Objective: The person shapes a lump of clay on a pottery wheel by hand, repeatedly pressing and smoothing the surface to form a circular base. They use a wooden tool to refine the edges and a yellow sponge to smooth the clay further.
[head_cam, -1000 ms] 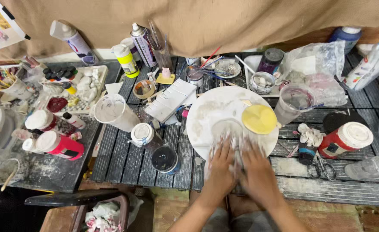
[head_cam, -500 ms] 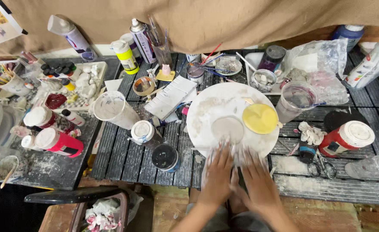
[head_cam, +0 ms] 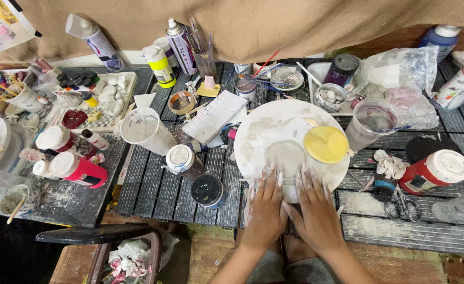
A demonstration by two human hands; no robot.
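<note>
Hands are laid flat, fingers spread wide: left hand [head_cam: 266, 208] and right hand [head_cam: 316, 210] are pressed on the pale clay piece [head_cam: 286, 160], apparently to flatten it, on the near white round board [head_cam: 253, 139].

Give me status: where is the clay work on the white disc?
Done: a pale clay slab lies flattened on the round white board, yellow lid beside it. In hand: left hand and right hand press its near edge. Left: slab looks plain, paint bottles unopened.
</note>
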